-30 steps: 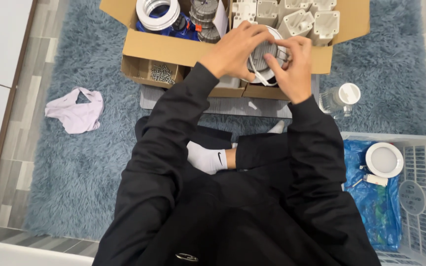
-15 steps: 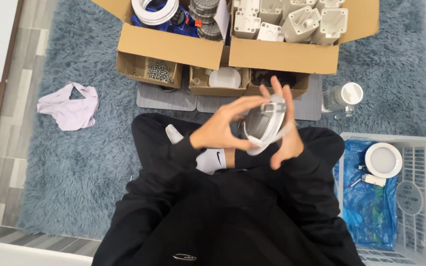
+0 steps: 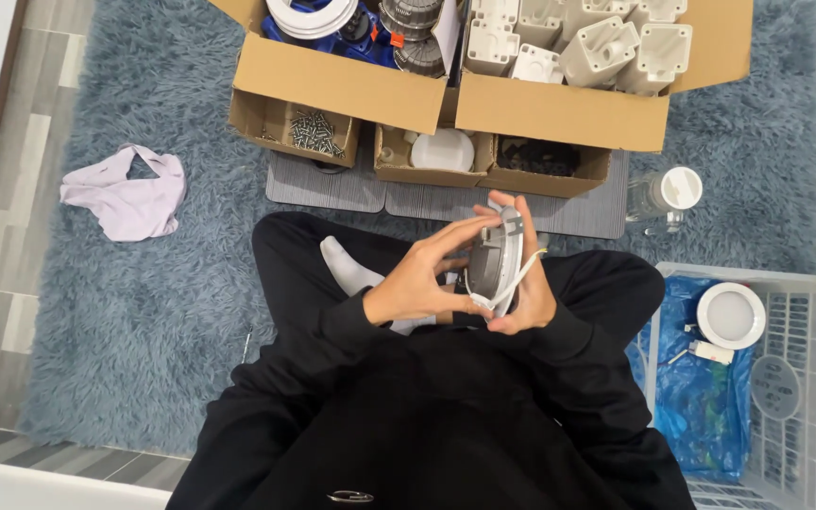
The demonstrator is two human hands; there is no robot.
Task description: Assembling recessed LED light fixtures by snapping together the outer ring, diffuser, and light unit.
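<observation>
The lamp (image 3: 495, 266), a round grey disc with a white wire, stands on edge above our lap. Our left hand (image 3: 424, 280) grips its near face with spread fingers; our right hand (image 3: 526, 283) cups its far side, closed on it. Beyond our knees lie small boxes (image 3: 436, 156) on a mat (image 3: 578, 213). A crate (image 3: 795, 312) sits at our right.

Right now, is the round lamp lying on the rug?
No, both hands, left hand and right hand, hold the lamp up over the lap, clear of the rug.
</observation>
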